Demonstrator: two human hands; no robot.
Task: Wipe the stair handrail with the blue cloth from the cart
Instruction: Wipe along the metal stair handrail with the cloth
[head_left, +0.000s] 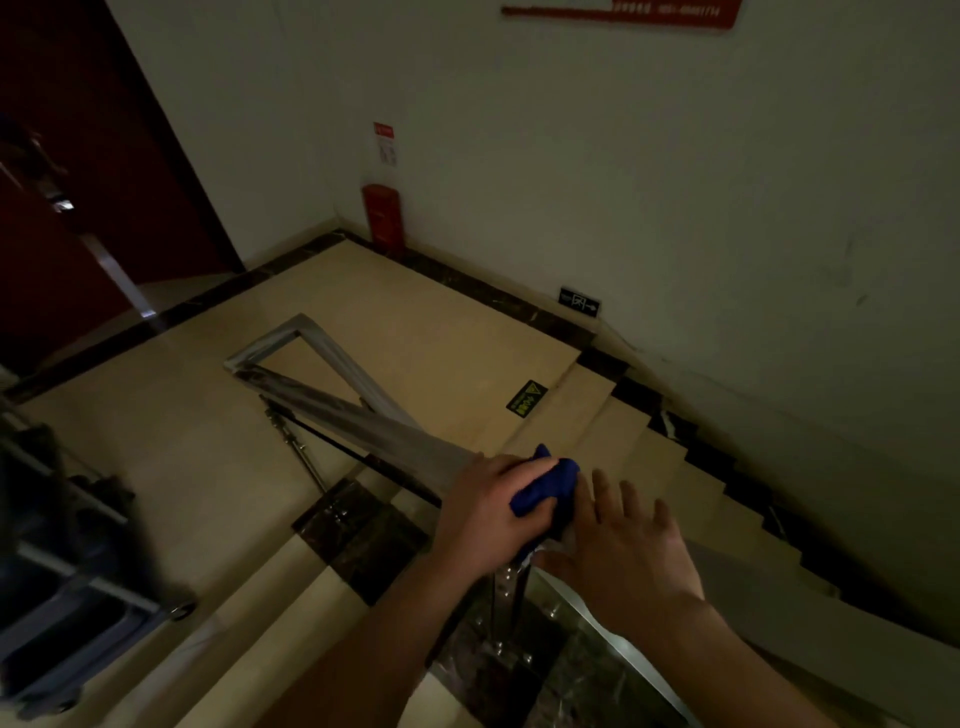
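Wiping under way: left hand clamps the blue cloth onto the stair handrail at its near bend. Right hand hovers just beside it, fingers spread, holding nothing. Cloth is soft and bunched; rail is flat, grey, metallic, with a dull sheen. The far run out to the squared end looks left to do. Cart stands near left, blurred.

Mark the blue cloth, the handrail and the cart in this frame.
blue cloth (550, 480): head view, bunched middle.
handrail (374, 423): head view, flat top surface.
cart (67, 613): head view, blurred frame at left.
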